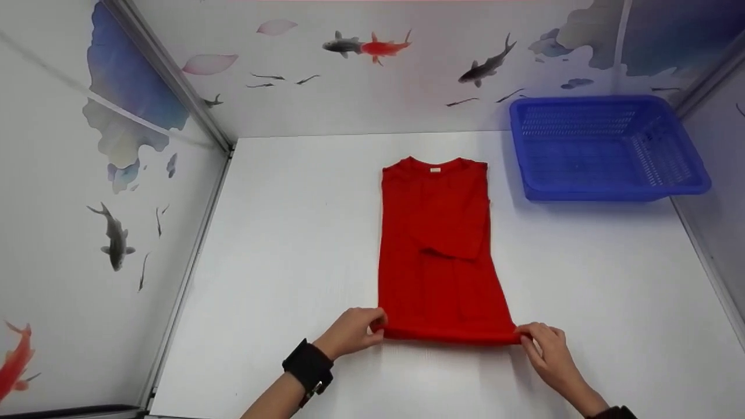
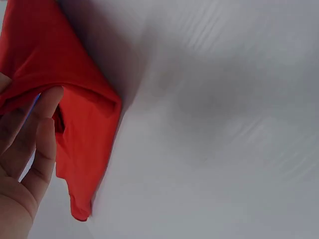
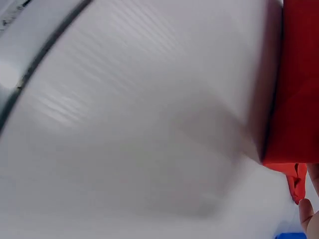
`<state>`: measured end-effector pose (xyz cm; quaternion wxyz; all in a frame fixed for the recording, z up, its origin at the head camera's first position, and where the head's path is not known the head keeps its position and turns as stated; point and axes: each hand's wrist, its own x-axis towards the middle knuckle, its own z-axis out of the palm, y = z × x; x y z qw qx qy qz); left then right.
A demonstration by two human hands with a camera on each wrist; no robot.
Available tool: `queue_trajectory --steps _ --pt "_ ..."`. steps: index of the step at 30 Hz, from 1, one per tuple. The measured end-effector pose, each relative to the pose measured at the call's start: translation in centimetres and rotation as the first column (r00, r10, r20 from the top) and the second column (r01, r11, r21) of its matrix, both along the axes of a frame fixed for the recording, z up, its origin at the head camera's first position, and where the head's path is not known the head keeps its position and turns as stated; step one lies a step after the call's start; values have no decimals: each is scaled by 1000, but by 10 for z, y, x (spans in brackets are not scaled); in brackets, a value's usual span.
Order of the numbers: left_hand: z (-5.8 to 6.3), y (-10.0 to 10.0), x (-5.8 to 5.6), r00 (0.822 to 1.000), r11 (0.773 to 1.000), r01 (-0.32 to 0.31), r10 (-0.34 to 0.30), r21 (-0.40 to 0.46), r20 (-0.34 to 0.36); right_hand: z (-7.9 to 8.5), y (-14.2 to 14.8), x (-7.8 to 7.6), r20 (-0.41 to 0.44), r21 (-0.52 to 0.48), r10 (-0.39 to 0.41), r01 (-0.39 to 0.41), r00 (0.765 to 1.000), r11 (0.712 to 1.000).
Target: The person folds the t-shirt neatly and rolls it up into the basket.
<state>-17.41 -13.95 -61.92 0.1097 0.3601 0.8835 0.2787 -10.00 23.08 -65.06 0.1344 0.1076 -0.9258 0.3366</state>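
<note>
A red T-shirt (image 1: 433, 215) lies on the white table with its sides folded in, the collar at the far end and a short sleeve lying across its middle. At the near left corner, my left hand (image 1: 351, 330) pinches the hem. My right hand (image 1: 550, 352) pinches the near right corner. Between the two hands the near edge runs nearly straight and looks rolled or folded over. In the left wrist view, fingers (image 2: 46, 137) reach under the raised cloth. Only fingertips (image 3: 306, 211) beside the red cloth show in the right wrist view.
A blue plastic basket (image 1: 614, 189) stands at the back right of the table (image 1: 291, 233). Printed wall panels (image 1: 349, 99) with fish pictures enclose the back and both sides. Black bands (image 1: 308, 365) wrap both wrists.
</note>
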Motion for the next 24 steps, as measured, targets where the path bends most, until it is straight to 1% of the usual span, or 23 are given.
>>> queue_trajectory --steps 4,8,13,17,20,24 --pt "4 0 -16 999 998 -41 39 38 38 3 3 -24 -81 -5 32 -33 996 999" --pt "3 1 -31 993 992 -100 94 73 72 3 5 -46 -92 -12 44 -45 995 999" --pt "-7 5 -50 979 978 -193 187 84 77 -3 4 -74 -65 -14 23 -24 998 1000" --pt "-19 10 -63 959 955 -280 274 93 70 -12 2 -95 -66 0 11 -11 998 1000" --pt "-28 15 -71 939 936 -341 335 89 75 -20 -1 -107 -26 13 -10 10 1000 1000" --pt "-39 19 -78 918 916 -394 389 77 70 -27 -5 -119 78 20 -47 46 996 999"
